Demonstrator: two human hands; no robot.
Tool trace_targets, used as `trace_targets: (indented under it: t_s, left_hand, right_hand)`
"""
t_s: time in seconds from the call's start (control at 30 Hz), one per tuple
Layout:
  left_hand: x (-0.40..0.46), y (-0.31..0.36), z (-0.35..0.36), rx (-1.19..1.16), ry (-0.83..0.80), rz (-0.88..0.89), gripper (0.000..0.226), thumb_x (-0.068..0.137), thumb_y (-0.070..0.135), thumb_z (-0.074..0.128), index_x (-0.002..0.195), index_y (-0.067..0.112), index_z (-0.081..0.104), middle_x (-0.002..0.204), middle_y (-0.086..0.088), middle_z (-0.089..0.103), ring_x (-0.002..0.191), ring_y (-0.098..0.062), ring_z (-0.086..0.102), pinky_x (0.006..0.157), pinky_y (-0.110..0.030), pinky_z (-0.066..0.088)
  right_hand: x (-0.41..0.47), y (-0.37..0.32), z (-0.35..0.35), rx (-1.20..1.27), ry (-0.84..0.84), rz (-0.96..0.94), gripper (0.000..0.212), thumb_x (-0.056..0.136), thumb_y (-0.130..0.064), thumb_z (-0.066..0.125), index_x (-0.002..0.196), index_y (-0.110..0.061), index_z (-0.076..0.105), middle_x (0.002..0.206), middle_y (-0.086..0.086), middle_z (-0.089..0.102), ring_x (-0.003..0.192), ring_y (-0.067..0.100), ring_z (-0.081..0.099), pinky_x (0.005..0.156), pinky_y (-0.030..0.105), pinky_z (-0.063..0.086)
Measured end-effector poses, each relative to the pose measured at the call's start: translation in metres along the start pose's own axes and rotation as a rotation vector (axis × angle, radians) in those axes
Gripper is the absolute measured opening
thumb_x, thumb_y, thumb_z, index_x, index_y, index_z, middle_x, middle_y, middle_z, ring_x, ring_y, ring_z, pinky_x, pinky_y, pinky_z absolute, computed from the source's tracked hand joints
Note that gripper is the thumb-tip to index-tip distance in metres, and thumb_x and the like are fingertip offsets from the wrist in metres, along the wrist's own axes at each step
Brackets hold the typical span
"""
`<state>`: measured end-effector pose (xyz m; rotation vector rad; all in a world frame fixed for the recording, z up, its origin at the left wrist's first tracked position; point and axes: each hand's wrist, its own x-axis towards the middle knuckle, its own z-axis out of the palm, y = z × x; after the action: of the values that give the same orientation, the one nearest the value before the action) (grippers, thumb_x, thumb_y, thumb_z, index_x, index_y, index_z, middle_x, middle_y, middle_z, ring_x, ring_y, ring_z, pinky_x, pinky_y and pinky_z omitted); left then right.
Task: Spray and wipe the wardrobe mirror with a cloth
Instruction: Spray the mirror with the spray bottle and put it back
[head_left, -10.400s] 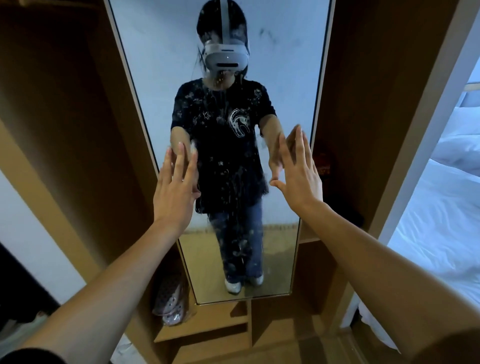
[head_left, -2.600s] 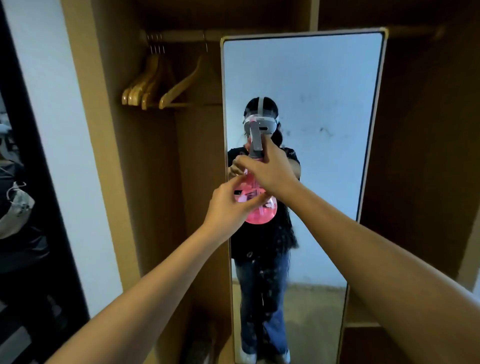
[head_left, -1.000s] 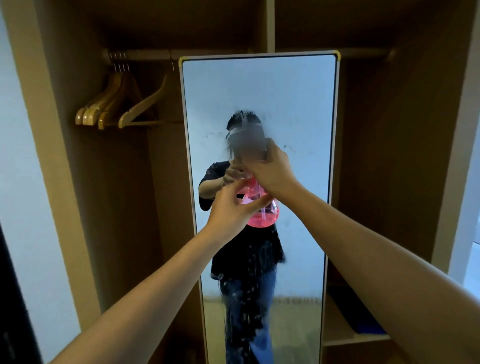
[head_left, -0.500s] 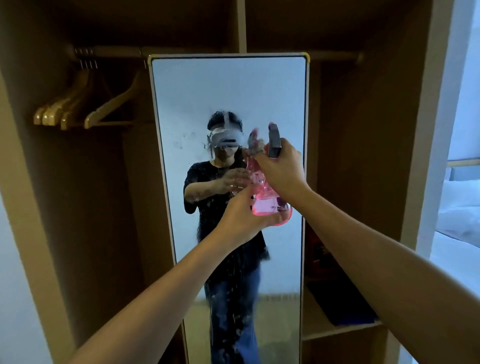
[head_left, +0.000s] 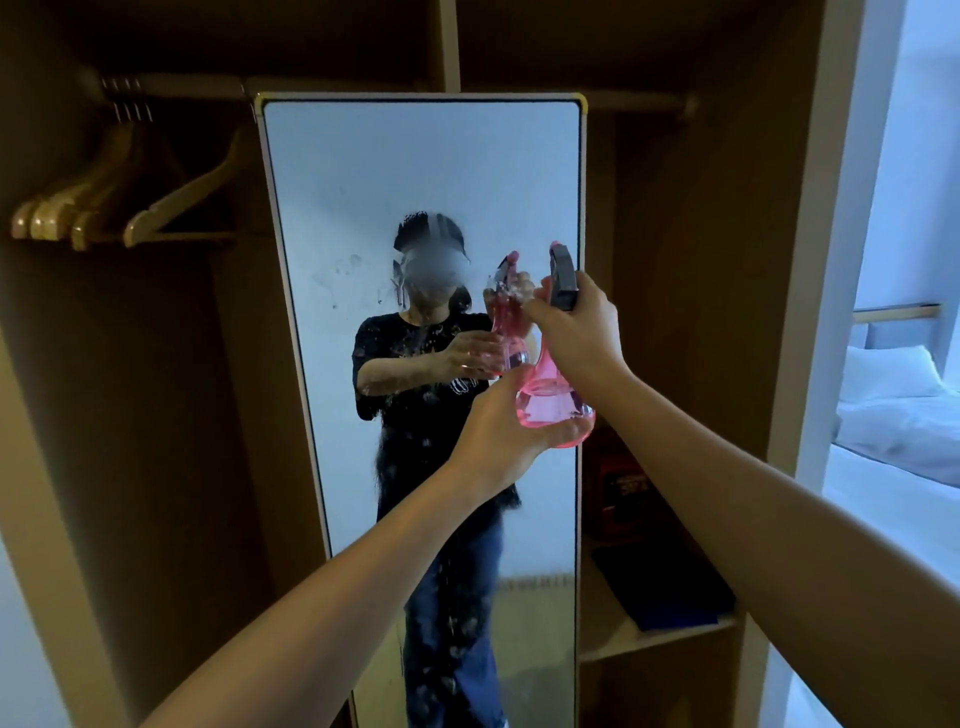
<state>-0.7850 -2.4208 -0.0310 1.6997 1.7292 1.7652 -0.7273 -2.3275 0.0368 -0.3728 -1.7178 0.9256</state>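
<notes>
No text can be read; the red box (head_left: 618, 488) right of the mirror (head_left: 421, 171) bears blurred, illegible print.

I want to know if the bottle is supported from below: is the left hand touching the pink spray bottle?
Touching. In the head view the left hand cups the rounded base of the pink spray bottle, fingers curled under it, with no gap visible.

Both arms reach toward the tall white-framed wardrobe mirror (head_left: 415, 171), its glass speckled with droplets and a misty patch. The right hand (head_left: 579, 332) grips the neck of a clear pink spray bottle (head_left: 550, 400) with a dark trigger head; the left hand (head_left: 511, 431) cups its rounded base. Wooden coat hangers (head_left: 119, 208) hang left; a white bed (head_left: 904, 415) shows right.
</notes>
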Motion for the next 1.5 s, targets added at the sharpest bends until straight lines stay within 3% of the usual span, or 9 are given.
trace_targets:
  t_s: [0.27,0.43,0.57,0.8,0.93,1.03,1.13,1.33,1.5]
  left_hand:
    - [-0.008,-0.007,0.010,0.073,-0.021,-0.018,0.040,0.073,0.021,0.084,0.106,0.024,0.063,0.106,0.005,0.070,0.102,-0.010,0.065,0.095,-0.035,0.052]
    - [-0.022,-0.014,0.013,0.055,-0.020,-0.069,0.036,0.074,0.017,0.084,0.103,0.022,0.063,0.099,0.011,0.070,0.093,0.002,0.064,0.087,-0.017,0.051]
    - [-0.034,-0.018,0.015,0.059,-0.032,-0.091,0.040,0.075,0.012,0.082,0.091,0.036,0.054,0.090,0.023,0.062,0.081,0.019,0.059,0.074,-0.004,0.046]
    - [-0.047,-0.029,0.018,0.035,-0.047,-0.142,0.039,0.073,0.018,0.084,0.097,0.030,0.055,0.095,0.017,0.064,0.085,0.011,0.062,0.073,-0.009,0.050]
    - [-0.051,-0.036,0.022,0.053,-0.033,-0.178,0.048,0.071,0.025,0.085,0.109,0.020,0.057,0.104,0.008,0.065,0.098,-0.011,0.063,0.086,-0.026,0.055]
    - [-0.055,-0.041,0.023,0.072,-0.031,-0.206,0.053,0.069,0.031,0.086,0.111,0.019,0.057,0.107,0.004,0.065,0.099,-0.010,0.063,0.087,-0.027,0.055]
    - [-0.060,-0.043,0.022,0.079,-0.016,-0.225,0.055,0.069,0.033,0.086,0.113,0.018,0.056,0.107,0.008,0.066,0.096,-0.004,0.063,0.080,-0.015,0.052]
    - [-0.070,-0.044,0.013,0.099,0.036,-0.246,0.049,0.068,0.028,0.087,0.105,0.022,0.055,0.099,0.012,0.065,0.089,-0.002,0.063,0.078,-0.016,0.053]
    - [-0.078,-0.045,-0.001,0.134,0.054,-0.278,0.056,0.067,0.030,0.088,0.111,0.017,0.055,0.102,0.013,0.065,0.093,-0.003,0.063,0.082,-0.021,0.054]
  right_hand:
    - [-0.009,0.010,-0.006,-0.060,0.007,0.027,0.019,0.087,-0.013,0.060,0.074,-0.018,0.046,0.065,-0.007,0.048,0.053,0.003,0.043,0.046,0.008,0.034]
    - [-0.022,0.021,-0.004,-0.032,-0.053,0.095,0.011,0.086,-0.013,0.061,0.083,-0.014,0.051,0.067,-0.004,0.049,0.055,0.008,0.043,0.051,0.018,0.037]
    - [-0.034,0.031,0.002,-0.026,-0.063,0.115,0.018,0.084,-0.014,0.064,0.074,-0.019,0.049,0.064,-0.006,0.049,0.054,0.008,0.042,0.052,0.021,0.036]
    - [-0.047,0.042,0.006,-0.029,-0.037,0.128,0.010,0.081,-0.009,0.063,0.080,-0.012,0.054,0.063,-0.003,0.050,0.054,0.010,0.042,0.052,0.024,0.040]
    - [-0.052,0.046,0.007,-0.056,-0.032,0.137,0.007,0.082,-0.006,0.061,0.080,-0.010,0.055,0.064,-0.001,0.051,0.055,0.012,0.044,0.054,0.027,0.044]
    - [-0.054,0.050,0.008,-0.072,-0.050,0.149,0.008,0.081,-0.007,0.062,0.079,-0.011,0.055,0.064,-0.001,0.051,0.057,0.014,0.045,0.058,0.031,0.045]
    - [-0.058,0.053,0.011,-0.083,-0.082,0.140,0.008,0.081,-0.009,0.063,0.082,-0.012,0.056,0.065,-0.003,0.052,0.058,0.013,0.046,0.059,0.031,0.044]
    - [-0.067,0.049,0.024,-0.072,-0.154,0.112,0.019,0.081,-0.007,0.065,0.078,-0.018,0.050,0.060,-0.007,0.045,0.048,0.005,0.039,0.043,0.009,0.032]
    - [-0.071,0.047,0.042,-0.029,-0.157,0.109,0.025,0.083,-0.008,0.063,0.074,-0.027,0.050,0.058,-0.008,0.047,0.042,0.000,0.043,0.042,0.011,0.032]
